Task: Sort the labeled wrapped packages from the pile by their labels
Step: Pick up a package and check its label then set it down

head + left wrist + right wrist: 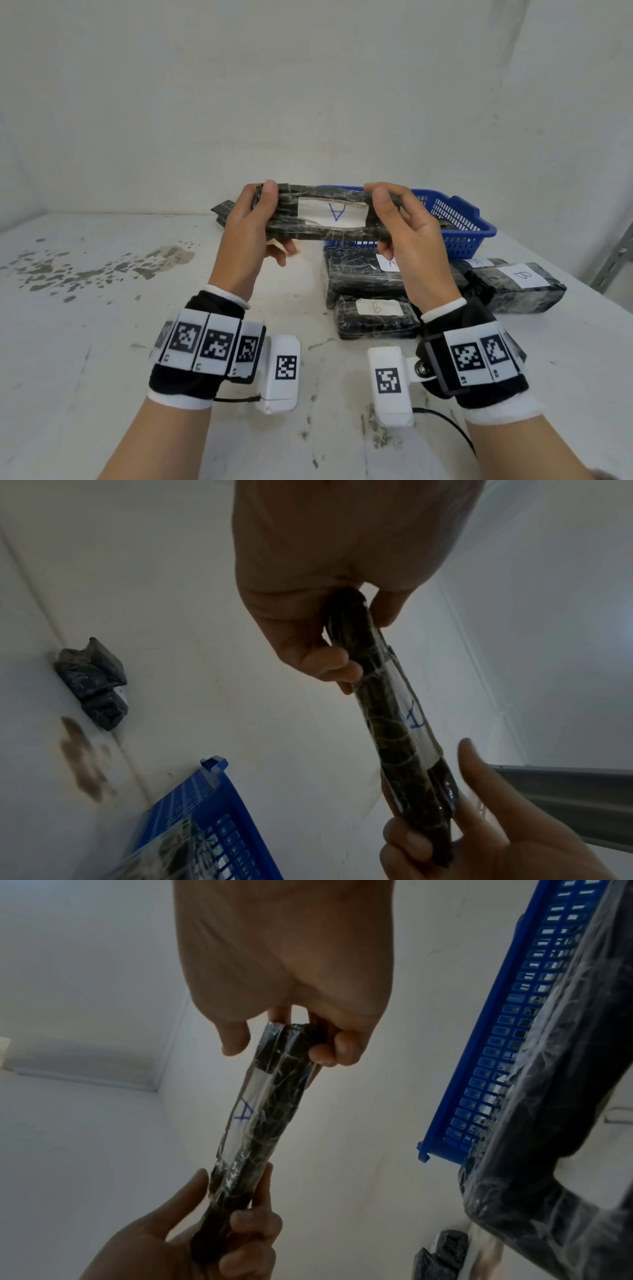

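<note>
- The left hand (255,226) and the right hand (406,222) each pinch one end of a long flat black package wrapped in clear plastic (329,214), holding it up above the white table (102,325).
- Its white paper label (334,212) shows a blue letter A.
- A blue plastic basket (462,219) stands behind it, with something dark inside.
- More black wrapped packages lie near the basket: one marked B (520,284), a small one whose letter I cannot read (376,317), and a bigger one marked A (363,274).
- One dark package (222,210) lies apart at the back.
- I think the sorting is only partly done; several packages are not sorted yet.
</note>
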